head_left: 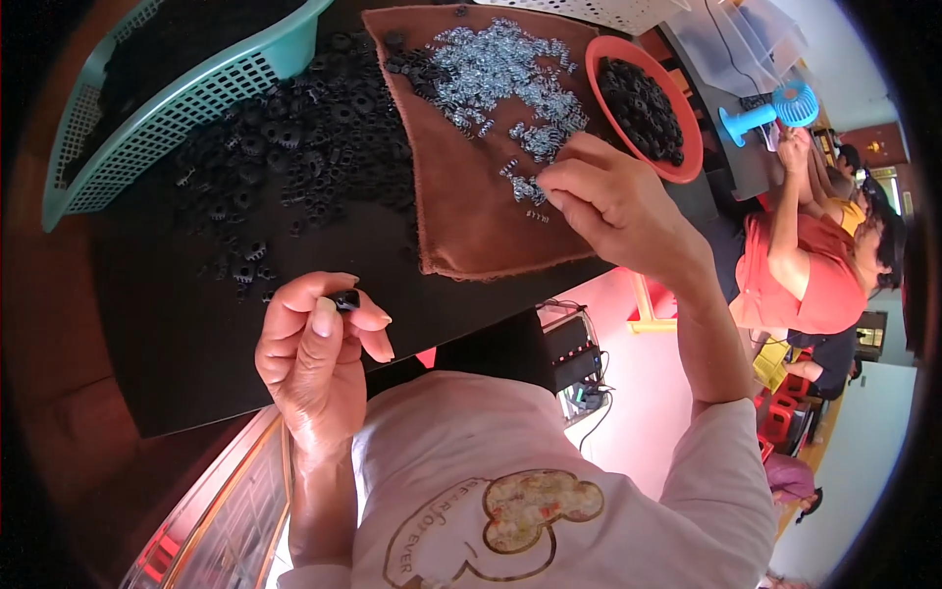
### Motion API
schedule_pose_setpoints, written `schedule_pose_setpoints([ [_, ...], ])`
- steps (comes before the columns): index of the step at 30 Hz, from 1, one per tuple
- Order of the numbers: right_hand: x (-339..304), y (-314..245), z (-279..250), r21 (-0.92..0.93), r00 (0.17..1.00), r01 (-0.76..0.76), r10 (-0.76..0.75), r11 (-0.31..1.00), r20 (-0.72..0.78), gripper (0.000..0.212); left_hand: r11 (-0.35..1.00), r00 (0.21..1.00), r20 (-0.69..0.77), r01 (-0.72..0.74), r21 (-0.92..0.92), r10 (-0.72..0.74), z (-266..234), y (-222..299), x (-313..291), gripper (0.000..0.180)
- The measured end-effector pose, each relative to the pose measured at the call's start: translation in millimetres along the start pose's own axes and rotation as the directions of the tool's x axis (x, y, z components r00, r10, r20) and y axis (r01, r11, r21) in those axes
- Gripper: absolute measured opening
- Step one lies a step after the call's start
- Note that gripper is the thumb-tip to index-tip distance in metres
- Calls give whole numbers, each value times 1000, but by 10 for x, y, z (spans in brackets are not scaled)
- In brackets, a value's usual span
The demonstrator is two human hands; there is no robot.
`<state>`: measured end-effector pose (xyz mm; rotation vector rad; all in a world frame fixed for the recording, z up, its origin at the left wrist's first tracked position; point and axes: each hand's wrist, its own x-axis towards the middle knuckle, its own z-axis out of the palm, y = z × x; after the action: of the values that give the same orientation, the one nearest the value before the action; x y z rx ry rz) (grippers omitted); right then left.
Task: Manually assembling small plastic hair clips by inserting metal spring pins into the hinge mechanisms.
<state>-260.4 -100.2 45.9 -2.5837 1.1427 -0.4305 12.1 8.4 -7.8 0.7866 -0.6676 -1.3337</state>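
Note:
My left hand (316, 358) is closed in a pinch around a small black plastic clip piece (345, 299), held above the near edge of the dark table. My right hand (618, 206) reaches over a brown cloth (471, 221), thumb and forefinger pinched together at a few loose springs. Whether a spring sits between those fingertips is hidden. Small silvery metal springs (500, 74) lie in a spread pile on the cloth. To the left of the cloth, a wide heap of black toothed clip pieces (294, 142) covers the table.
A green perforated basket (182, 133) of black pieces stands far left. Right of the springs sits a red bowl (681, 175) of black pieces. Beyond are a white basket (579, 12), a clear plastic bin (731, 49) and a blue fan (793, 103). A person in red (800, 280) works at right.

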Motion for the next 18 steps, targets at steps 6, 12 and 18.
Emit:
schedule_pose_setpoints([
  [6,-90,-106,2,-66,997,19,-14,998,71,12,997,1000,13,-27,79,26,18,-26,-33,28],
  [12,-79,-148,129,-210,997,68,-59,975,50,12,996,999,11,-33,79,33,-4,-28,-26,26],
  [18,77,-392,154,320,993,87,-55,944,-107,19,1000,1000,22,-3,17,3,-42,-2,-21,28],
])
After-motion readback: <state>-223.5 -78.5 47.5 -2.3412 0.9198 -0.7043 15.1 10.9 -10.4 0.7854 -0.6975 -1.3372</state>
